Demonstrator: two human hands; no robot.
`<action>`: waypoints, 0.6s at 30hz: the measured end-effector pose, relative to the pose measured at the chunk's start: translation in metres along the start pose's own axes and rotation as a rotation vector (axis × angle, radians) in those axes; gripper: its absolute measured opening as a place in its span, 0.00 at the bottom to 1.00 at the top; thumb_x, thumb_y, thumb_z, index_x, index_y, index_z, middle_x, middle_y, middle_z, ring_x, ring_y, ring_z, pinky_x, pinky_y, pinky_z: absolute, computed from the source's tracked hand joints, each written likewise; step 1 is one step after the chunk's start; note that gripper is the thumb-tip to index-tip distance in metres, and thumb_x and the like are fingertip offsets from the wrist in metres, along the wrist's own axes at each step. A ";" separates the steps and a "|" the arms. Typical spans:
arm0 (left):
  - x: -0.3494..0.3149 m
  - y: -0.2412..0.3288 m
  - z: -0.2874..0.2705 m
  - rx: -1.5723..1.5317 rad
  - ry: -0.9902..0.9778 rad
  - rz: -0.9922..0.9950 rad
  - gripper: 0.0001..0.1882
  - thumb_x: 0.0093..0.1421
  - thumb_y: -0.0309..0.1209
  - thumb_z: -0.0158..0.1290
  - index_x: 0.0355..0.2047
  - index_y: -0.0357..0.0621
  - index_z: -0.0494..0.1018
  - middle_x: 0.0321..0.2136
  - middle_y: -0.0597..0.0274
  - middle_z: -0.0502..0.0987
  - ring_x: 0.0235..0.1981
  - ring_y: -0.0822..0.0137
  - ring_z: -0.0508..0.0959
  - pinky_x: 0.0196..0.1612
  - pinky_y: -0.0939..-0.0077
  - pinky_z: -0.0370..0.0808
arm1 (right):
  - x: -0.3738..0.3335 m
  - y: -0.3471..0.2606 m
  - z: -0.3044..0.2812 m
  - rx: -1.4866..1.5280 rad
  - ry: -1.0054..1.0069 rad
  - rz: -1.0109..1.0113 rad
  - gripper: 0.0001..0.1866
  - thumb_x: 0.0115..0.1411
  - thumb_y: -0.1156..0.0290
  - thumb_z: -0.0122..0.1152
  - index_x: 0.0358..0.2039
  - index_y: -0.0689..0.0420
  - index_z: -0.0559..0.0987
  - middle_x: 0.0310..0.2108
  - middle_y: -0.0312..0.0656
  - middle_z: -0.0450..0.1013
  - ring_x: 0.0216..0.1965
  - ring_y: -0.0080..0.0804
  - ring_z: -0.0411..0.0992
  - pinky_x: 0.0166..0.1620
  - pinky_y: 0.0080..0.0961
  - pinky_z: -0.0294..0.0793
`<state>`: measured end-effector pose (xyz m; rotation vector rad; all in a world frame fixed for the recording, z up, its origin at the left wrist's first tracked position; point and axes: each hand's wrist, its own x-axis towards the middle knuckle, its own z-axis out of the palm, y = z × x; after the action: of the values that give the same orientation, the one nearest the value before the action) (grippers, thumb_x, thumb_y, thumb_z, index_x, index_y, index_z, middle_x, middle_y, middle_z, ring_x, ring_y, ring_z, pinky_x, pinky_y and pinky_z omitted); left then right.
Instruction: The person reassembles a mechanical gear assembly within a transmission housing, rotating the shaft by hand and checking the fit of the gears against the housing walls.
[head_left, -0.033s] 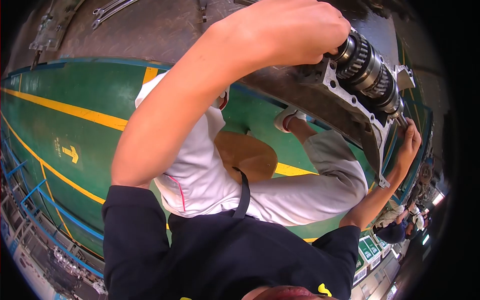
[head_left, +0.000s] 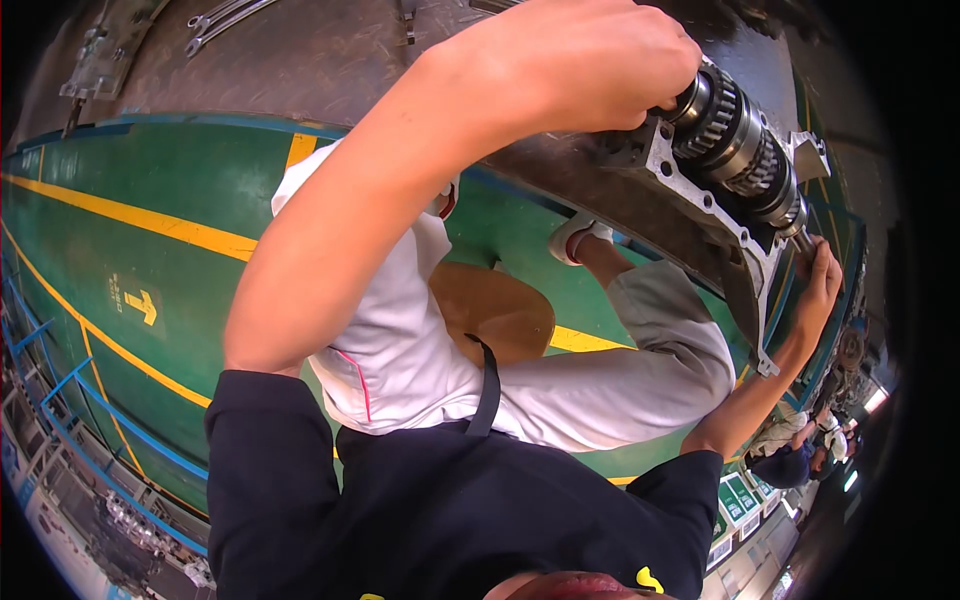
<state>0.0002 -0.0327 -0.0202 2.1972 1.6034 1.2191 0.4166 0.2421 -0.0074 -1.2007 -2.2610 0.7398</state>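
A steel gear shaft (head_left: 738, 135) with several toothed gears lies along an open grey metal gearbox housing (head_left: 708, 199) at the upper right. My left hand (head_left: 635, 65) is closed around the shaft's upper end, with its fingertips mostly hidden behind the back of the hand. At the other end my right hand (head_left: 822, 275) has its fingers closed on the thin bare tip of the shaft, just beyond the housing wall. The housing's flat bolt-holed rim faces me, its lower corner hanging past the bench edge.
The dark metal workbench (head_left: 330, 65) carries combination wrenches (head_left: 225, 22) at the far left, beside another metal part (head_left: 95, 62). A brown stool seat (head_left: 490, 310) is beneath me on the green floor (head_left: 190, 300). Blue railings (head_left: 75, 375) run at left. Other people (head_left: 795, 455) are at right.
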 end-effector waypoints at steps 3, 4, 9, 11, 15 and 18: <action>0.000 0.005 -0.003 -0.021 0.009 -0.045 0.08 0.51 0.17 0.50 0.33 0.31 0.72 0.33 0.40 0.78 0.37 0.43 0.79 0.39 0.55 0.76 | 0.008 -0.004 -0.004 0.069 0.037 0.232 0.17 0.68 0.62 0.57 0.47 0.63 0.80 0.34 0.33 0.71 0.32 0.18 0.65 0.39 0.16 0.63; 0.000 0.007 -0.006 -0.027 -0.010 -0.054 0.08 0.52 0.17 0.50 0.33 0.31 0.71 0.33 0.41 0.78 0.37 0.43 0.79 0.39 0.55 0.76 | 0.008 -0.009 -0.005 0.069 -0.014 0.257 0.16 0.68 0.62 0.57 0.46 0.62 0.80 0.34 0.32 0.70 0.31 0.18 0.63 0.38 0.15 0.62; 0.001 0.003 0.000 0.071 -0.033 -0.074 0.08 0.54 0.19 0.50 0.35 0.30 0.70 0.34 0.41 0.78 0.37 0.43 0.79 0.40 0.55 0.76 | -0.012 -0.057 0.015 0.189 -0.287 -0.067 0.14 0.62 0.69 0.63 0.45 0.64 0.76 0.41 0.35 0.70 0.41 0.22 0.68 0.47 0.17 0.65; 0.004 0.002 0.001 0.083 -0.091 -0.148 0.09 0.55 0.20 0.49 0.37 0.30 0.69 0.34 0.41 0.78 0.37 0.44 0.80 0.39 0.55 0.76 | -0.013 -0.043 0.010 0.134 -0.215 -0.156 0.14 0.60 0.76 0.64 0.44 0.66 0.75 0.41 0.35 0.71 0.42 0.21 0.67 0.49 0.17 0.63; 0.000 -0.002 0.003 0.103 -0.029 -0.093 0.08 0.55 0.20 0.49 0.36 0.30 0.69 0.33 0.41 0.78 0.37 0.44 0.80 0.39 0.55 0.76 | -0.015 -0.035 0.016 -0.002 -0.087 -0.278 0.14 0.61 0.72 0.65 0.43 0.68 0.76 0.38 0.36 0.71 0.38 0.22 0.68 0.45 0.17 0.65; 0.003 -0.006 0.003 0.053 -0.076 -0.126 0.07 0.55 0.21 0.50 0.35 0.31 0.69 0.33 0.41 0.78 0.36 0.43 0.79 0.39 0.54 0.76 | -0.014 -0.020 0.005 0.182 -0.161 -0.323 0.19 0.64 0.64 0.63 0.43 0.69 0.77 0.37 0.37 0.72 0.34 0.23 0.67 0.40 0.16 0.64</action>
<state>-0.0017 -0.0267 -0.0234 2.1098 1.7329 1.0585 0.4084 0.2199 0.0000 -0.6915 -2.3772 0.9160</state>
